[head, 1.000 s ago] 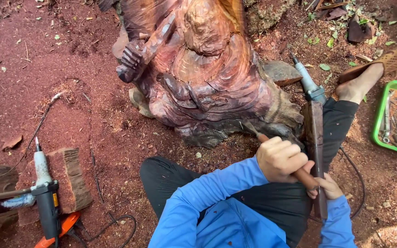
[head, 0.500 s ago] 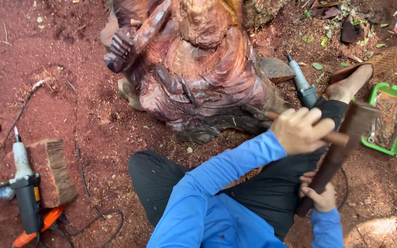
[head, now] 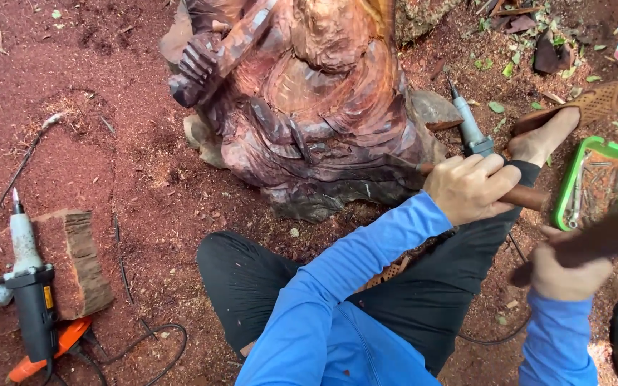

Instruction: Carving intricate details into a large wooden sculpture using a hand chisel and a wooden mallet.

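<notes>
Since half a second ago the mallet (head: 602, 239) has dropped from a steep slant to lie nearly level, swung out toward the right edge of view, and my view has drifted slightly left.

My left hand (head: 470, 187) is closed around the chisel (head: 520, 196). Its long axis runs almost level across the frame, handle end toward the tray (head: 565, 193), working end pointing left into the lower right flank of the carving (head: 309, 107), just above its base. The handle is round, reddish-brown wood; the blade is mostly hidden by my fingers and I cannot make out its edge.

My right hand (head: 566, 275) is fisted on the lower end of the mallet, a dark, flat length of wood, blurred. Its long axis rises gently from the hand up to the right.

The carving stands upright on red, sawdust-covered ground: a seated figure in red-brown wood with pale streaks, rough-cut folds, darker around the base.

Noted nearby: a grey power tool (head: 470, 129) lying just behind my left hand; a second power tool (head: 30, 286) beside a wood block (head: 80, 261) at far left, well apart from the work.
</notes>
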